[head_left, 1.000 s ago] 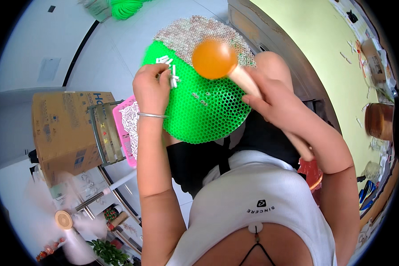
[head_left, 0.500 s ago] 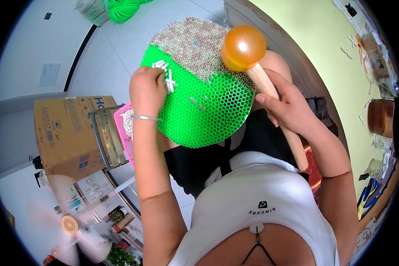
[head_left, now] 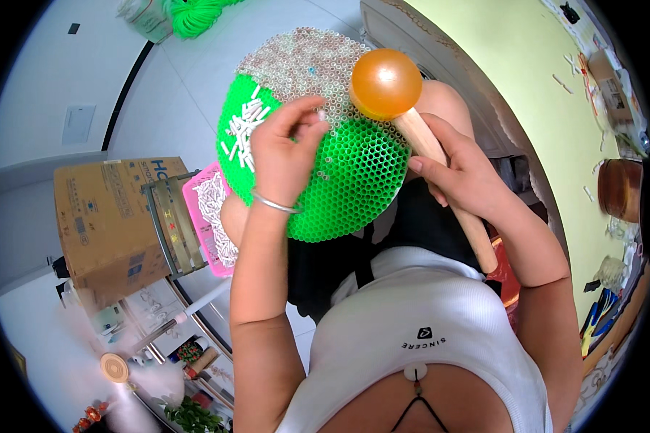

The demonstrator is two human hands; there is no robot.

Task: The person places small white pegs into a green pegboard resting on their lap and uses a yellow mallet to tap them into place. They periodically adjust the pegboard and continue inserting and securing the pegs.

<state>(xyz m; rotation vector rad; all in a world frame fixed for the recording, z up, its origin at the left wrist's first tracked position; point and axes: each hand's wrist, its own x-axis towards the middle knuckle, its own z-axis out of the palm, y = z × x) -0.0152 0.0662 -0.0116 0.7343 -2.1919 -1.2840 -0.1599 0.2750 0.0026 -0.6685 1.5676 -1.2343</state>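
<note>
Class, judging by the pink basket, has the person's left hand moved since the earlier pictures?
Yes: set against the pink basket, the left hand has moved right, away from it and farther across the green honeycomb disc.

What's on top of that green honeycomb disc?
Loose white sticks lie at its left, and pale little rings cover its far part. The left hand and orange mallet head hide whatever is beneath them.

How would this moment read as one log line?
left hand: pinching white piece over green honeycomb | right hand: gripping mallet
</note>
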